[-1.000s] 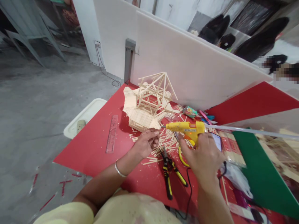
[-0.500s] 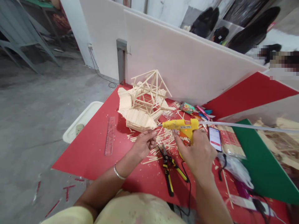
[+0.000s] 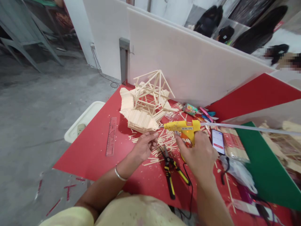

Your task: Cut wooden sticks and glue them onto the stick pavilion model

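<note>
at twelve o'clock from me sits the stick model [image 3: 139, 120]; my right hand [image 3: 200, 151] wraps the yellow glue gun [image 3: 182, 126], aimed at nine; my left hand [image 3: 146, 145] bunches its fingertips at six from the roof corner [image 3: 154, 126], and i can't tell if they pinch anything; the nozzle [image 3: 161, 126] is close beside that corner. best, i'd say: steady wrist, small dab, fingers clear.

The glue gun [image 3: 181, 126] looks plastic (the model [image 3: 139, 119], ridged wood).

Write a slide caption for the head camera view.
Right hand points a yellow glue gun toward a stick model on a red surface, left hand close by.
</note>
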`<state>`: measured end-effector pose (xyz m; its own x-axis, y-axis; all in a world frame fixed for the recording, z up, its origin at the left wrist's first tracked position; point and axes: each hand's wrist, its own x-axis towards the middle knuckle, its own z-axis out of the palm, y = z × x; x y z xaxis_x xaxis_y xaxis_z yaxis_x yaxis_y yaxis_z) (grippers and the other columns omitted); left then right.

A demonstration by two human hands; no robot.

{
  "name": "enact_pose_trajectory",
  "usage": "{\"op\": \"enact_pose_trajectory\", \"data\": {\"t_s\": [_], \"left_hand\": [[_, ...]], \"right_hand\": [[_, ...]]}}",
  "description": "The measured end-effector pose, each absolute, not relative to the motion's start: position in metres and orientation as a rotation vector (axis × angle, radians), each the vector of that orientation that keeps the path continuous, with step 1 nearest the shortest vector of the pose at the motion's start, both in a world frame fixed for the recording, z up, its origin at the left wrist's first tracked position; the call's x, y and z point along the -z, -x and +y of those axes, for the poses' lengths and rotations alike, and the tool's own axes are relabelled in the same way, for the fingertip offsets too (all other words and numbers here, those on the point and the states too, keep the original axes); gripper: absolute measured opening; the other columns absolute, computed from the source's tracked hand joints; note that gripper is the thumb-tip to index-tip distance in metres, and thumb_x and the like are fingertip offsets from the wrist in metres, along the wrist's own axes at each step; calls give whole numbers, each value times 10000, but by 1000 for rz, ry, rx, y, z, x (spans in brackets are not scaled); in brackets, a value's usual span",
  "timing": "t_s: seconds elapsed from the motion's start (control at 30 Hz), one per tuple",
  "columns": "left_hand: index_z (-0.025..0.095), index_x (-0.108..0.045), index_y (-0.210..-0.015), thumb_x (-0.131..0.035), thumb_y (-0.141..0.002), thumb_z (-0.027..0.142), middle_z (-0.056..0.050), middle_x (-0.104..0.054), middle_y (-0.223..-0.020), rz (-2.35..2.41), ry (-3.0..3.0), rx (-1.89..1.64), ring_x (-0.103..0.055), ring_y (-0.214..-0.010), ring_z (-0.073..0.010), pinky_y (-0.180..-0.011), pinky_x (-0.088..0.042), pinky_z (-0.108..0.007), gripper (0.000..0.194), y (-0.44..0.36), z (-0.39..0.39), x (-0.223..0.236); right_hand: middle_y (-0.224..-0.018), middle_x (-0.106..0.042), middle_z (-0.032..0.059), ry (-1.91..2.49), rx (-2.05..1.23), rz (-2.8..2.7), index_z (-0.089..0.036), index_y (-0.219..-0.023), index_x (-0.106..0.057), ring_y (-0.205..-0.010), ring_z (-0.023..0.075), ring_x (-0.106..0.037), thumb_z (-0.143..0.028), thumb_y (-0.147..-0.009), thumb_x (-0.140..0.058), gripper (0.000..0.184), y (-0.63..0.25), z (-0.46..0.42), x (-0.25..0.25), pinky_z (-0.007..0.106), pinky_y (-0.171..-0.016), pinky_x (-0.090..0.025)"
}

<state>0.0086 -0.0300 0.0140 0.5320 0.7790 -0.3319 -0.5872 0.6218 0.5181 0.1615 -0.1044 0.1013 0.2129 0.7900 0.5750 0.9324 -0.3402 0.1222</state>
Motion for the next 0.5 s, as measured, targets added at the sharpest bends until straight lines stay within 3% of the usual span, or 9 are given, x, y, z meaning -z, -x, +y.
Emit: {"op": "enact_pose_trajectory", "data": {"t_s": [0.5], "left_hand": [[147, -575, -760, -833, -655, 292, 40, -544, -594, 573, -346, -843, -435, -454, -24, -408, -268, -139, 315, -7, -29, -14]], "right_hand": [[-880, -598, 59, 2229, 799, -1631, -158, -1043, -577, -740, 177, -520, -650, -878, -507, 524, -160, -87, -95, 287, -587, -236]]}}
